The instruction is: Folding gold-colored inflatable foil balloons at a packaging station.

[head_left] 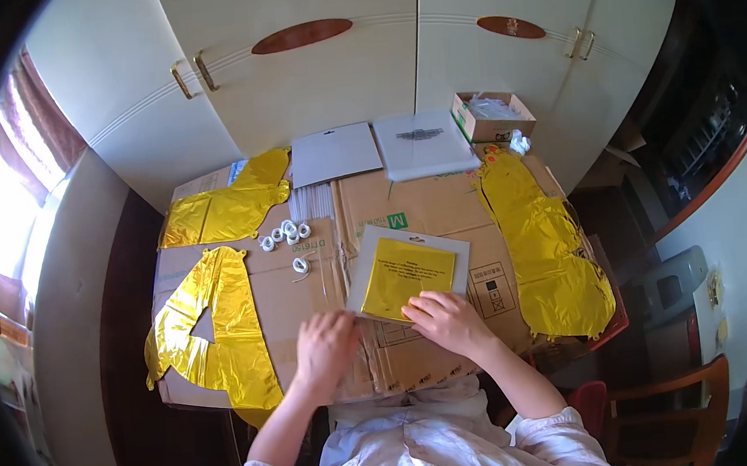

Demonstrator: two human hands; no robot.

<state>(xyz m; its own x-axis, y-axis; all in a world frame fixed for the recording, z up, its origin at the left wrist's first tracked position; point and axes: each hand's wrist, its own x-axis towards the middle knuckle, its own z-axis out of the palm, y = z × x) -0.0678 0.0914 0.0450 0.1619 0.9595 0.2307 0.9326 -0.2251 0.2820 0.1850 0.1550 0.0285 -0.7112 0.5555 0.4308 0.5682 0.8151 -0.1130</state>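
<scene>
A square of folded yellow foil (408, 275), with small dark print on it, lies over a light grey card (366, 256) with a hanging slot at its top. My right hand (447, 319) rests at the foil's lower right corner, fingers bent together on its edge. Beside the card's lower left corner is my left hand (325, 349), curled closed and slightly blurred; whatever its fingertips hold is hidden. Flat yellow foil balloons lie on both sides: one with a triangular hole (239, 316) at near left, another (216, 214) at far left, and a long curvy one (548, 255) at right.
Cardboard (308, 281) covers the table. Several small white ribbon rolls (287, 232) sit left of centre. Behind them are white straws (311, 203), a stack of grey cards (336, 155), clear plastic bags (426, 145) and a small open box (494, 119). A wooden chair (672, 416) stands at right.
</scene>
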